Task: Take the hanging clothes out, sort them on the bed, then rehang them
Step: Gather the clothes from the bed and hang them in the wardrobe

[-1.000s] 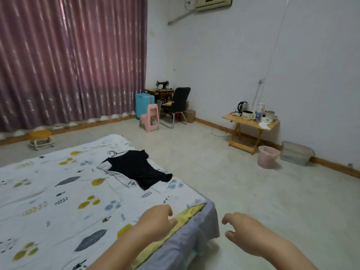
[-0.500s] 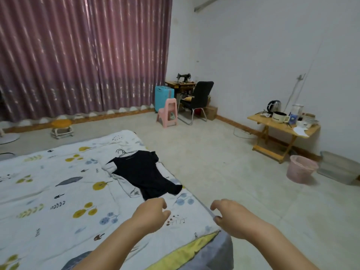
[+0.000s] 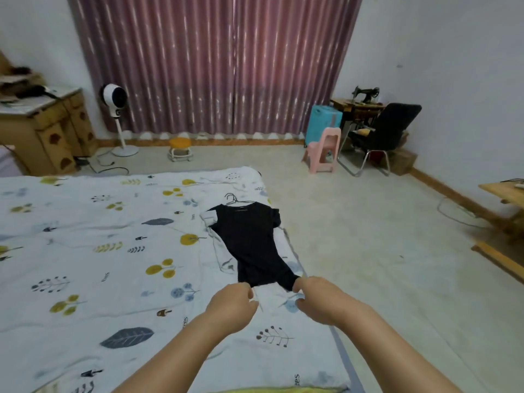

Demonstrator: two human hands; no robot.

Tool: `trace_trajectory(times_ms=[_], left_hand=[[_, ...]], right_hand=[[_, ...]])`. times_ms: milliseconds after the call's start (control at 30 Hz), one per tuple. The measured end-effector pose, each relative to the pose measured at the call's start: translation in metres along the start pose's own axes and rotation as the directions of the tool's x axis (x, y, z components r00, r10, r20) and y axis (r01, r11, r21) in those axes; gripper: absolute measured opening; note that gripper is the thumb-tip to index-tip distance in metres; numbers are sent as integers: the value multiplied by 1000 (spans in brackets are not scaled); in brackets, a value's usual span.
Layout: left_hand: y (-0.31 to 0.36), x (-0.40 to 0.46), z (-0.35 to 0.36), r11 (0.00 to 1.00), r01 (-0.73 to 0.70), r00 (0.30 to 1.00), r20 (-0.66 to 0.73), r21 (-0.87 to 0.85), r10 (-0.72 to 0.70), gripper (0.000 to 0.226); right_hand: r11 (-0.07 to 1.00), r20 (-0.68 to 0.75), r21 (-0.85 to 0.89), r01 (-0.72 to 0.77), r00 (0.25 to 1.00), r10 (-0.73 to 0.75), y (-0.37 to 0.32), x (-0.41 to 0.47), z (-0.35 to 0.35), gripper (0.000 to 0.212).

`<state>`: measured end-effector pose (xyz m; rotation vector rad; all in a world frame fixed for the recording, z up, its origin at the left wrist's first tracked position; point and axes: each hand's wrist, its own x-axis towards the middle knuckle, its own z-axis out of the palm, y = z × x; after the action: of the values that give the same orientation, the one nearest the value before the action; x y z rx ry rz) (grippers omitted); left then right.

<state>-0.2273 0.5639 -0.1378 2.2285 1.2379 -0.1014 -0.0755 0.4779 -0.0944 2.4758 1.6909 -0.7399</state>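
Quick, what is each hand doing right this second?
Left hand: fingers curled, pinching the bottom hem of the black shirt.
Right hand: also pinching the shirt's hem, at its other corner.

White walls (image 3: 453, 38), pink curtains (image 3: 215, 63), pale floor (image 3: 354, 222). Wooden cabinet (image 3: 48, 131), fan (image 3: 114, 97), black chair (image 3: 388, 131), pink stool (image 3: 323, 150).

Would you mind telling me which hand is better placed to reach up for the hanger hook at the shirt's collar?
Probably the left hand: the hanger pokes out toward the collar's left side. Both hands grip the black shirt at its hem, the right hand nearer the bed edge.
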Motion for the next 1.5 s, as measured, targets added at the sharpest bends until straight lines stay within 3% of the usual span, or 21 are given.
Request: trace_trajectory(times_ms=[133,267,400,500,800,1033,1300,1500], left_hand=[[-11,32,0,998,64,998,9,-3,-64,15],[-32,75,-5,995,97,995,26,-20,-96,14],[-54,129,-13,990,141,989,54,-31,-139,30],[-69,173,-19,987,156,985,84,-21,-154,32],[-108,294,-30,989,149,983,102,19,-150,32],[-145,384,2,981,191,977,87,41,-194,33],[-184,507,47,976,173,985,-52,136,-168,35],[-214,588,59,970,127,981,-168,207,-92,39]], right_hand=[[1000,100,-14,15,995,-13,4,52,0,33],[999,135,-29,18,991,-14,6,112,3,10],[999,175,-38,9,985,-2,2,176,1,14],[1000,211,-25,-11,977,16,-3,225,0,30],[998,291,-41,-42,955,52,1,345,2,30],[995,307,-98,-15,951,45,15,455,31,27],[988,144,-156,5,989,17,28,581,81,37],[986,4,-165,11,1000,-10,38,675,119,55]])
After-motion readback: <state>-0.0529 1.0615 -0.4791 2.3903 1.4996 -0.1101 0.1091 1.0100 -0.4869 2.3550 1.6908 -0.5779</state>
